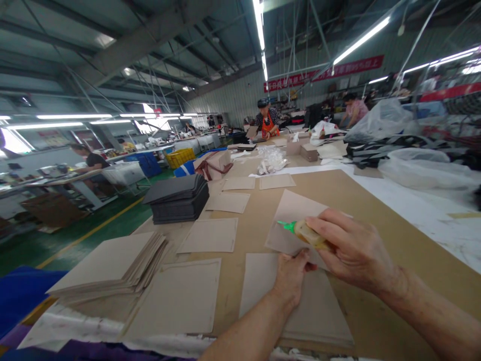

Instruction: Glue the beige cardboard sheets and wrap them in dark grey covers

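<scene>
1. Bottle with a green nozzle lies tilted in the right hand, its tip pointing left over a pale panel; the hand covers its rear part, and whether the tip touches the panel is hard to tell.
2. Right-hand fingers are closed around the bottle; some fingertips are out of sight behind it.
3. Left hand is at the near edge of that panel, its fingers curled with the tips partly hidden, so I cannot tell whether they pinch the edge or only press there.
4. Beneath the left hand and forearm lie more pale panels, partly covered; how many is unclear.
5. Further left, single panels run away in a row on the brown tabletop, beside a panel stack and a dark stack. Faint marks line some panel edges.
6. Beyond, a co-worker in an orange apron stands partly behind table clutter, hands too small to read.
7. Both forearms are cut off by the frame.
</scene>
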Demonstrator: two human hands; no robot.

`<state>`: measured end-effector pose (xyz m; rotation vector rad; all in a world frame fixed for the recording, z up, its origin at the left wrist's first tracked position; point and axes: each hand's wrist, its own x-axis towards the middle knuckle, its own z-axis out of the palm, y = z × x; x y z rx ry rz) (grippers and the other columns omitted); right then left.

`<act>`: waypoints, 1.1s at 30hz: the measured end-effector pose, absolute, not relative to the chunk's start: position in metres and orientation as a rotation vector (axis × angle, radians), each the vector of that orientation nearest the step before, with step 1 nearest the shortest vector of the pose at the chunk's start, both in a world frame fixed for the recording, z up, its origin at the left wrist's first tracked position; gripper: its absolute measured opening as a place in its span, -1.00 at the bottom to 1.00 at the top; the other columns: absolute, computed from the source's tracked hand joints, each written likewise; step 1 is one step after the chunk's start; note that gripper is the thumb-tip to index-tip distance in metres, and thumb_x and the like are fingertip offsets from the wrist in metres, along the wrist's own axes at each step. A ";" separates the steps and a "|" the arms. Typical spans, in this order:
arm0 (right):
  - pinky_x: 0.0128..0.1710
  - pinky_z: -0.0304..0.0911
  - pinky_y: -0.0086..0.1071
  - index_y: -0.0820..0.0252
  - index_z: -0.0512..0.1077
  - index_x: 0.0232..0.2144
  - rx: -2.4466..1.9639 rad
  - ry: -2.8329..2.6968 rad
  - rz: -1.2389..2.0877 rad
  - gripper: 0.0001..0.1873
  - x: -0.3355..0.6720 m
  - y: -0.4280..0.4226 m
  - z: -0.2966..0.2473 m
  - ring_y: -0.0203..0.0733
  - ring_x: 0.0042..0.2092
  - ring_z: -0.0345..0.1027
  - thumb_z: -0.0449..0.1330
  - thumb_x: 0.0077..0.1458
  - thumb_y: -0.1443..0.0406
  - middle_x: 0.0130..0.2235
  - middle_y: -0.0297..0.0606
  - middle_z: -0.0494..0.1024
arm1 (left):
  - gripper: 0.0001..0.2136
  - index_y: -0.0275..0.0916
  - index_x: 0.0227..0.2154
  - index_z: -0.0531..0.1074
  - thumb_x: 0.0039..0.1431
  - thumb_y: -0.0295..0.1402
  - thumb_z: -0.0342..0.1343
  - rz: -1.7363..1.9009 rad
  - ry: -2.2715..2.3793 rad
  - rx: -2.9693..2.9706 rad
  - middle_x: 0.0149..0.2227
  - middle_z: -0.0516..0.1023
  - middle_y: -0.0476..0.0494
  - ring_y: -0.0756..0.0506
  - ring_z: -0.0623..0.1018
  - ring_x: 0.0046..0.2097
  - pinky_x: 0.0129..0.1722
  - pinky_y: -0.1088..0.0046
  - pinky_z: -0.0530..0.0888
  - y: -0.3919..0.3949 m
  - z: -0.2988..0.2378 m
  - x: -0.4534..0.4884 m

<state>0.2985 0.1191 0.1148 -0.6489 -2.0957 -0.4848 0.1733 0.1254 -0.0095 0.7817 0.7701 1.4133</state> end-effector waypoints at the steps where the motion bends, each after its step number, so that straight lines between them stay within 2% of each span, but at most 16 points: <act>1: -0.40 0.26 -0.38 0.22 0.40 -0.15 -0.658 -2.083 -0.504 -0.78 0.300 0.122 0.116 -0.21 -0.35 0.38 0.07 0.16 0.44 -0.24 -0.17 0.48 | -0.68 -0.22 -0.17 0.58 -0.01 -0.25 0.34 1.411 0.772 0.778 -0.17 0.63 -0.15 -0.12 0.54 -0.26 -0.36 0.41 0.46 0.126 -0.011 0.173; 5: -0.41 0.26 -0.38 0.23 0.41 -0.12 -0.701 -2.039 -0.546 -0.72 0.307 0.131 0.122 -0.18 -0.31 0.39 0.07 0.10 0.45 -0.25 -0.18 0.47 | -0.65 -0.25 -0.17 0.58 -0.06 -0.27 0.37 1.402 0.797 0.738 -0.18 0.64 -0.17 -0.10 0.55 -0.29 -0.39 0.42 0.48 0.125 -0.010 0.172; 9: -0.46 0.23 -0.40 0.20 0.39 -0.10 -0.709 -1.975 -0.577 -0.72 0.312 0.140 0.128 -0.18 -0.31 0.39 0.11 0.12 0.43 -0.24 -0.19 0.47 | -0.62 -0.26 -0.17 0.59 -0.09 -0.25 0.39 1.408 0.818 0.727 -0.23 0.65 -0.16 -0.09 0.55 -0.31 -0.40 0.43 0.48 0.124 -0.008 0.172; 20: -0.44 0.26 -0.37 0.18 0.41 -0.10 -0.756 -1.883 -0.617 -0.70 0.322 0.151 0.139 -0.14 -0.30 0.42 0.12 0.08 0.42 -0.22 -0.17 0.50 | -0.70 -0.28 -0.29 0.63 -0.08 -0.20 0.37 1.372 0.855 0.775 -0.28 0.66 -0.19 -0.10 0.55 -0.34 -0.39 0.43 0.47 0.123 -0.010 0.170; 26: -0.41 0.27 -0.37 0.19 0.37 -0.10 -0.718 -2.016 -0.505 -0.73 0.310 0.136 0.127 -0.16 -0.31 0.38 0.09 0.13 0.44 -0.24 -0.17 0.46 | -0.63 -0.25 -0.24 0.61 -0.13 -0.18 0.40 1.390 0.847 0.762 -0.24 0.65 -0.18 -0.11 0.54 -0.32 -0.40 0.43 0.46 0.122 -0.002 0.172; 33: -0.47 0.21 -0.37 0.20 0.35 -0.10 -0.629 -2.232 -0.245 -0.80 0.290 0.102 0.101 -0.19 -0.39 0.32 0.02 0.23 0.39 -0.35 -0.24 0.41 | -0.71 -0.19 -0.45 0.54 -0.16 -0.12 0.41 1.508 0.813 0.728 -0.37 0.58 -0.10 -0.12 0.51 -0.30 -0.25 0.35 0.47 0.118 0.002 0.169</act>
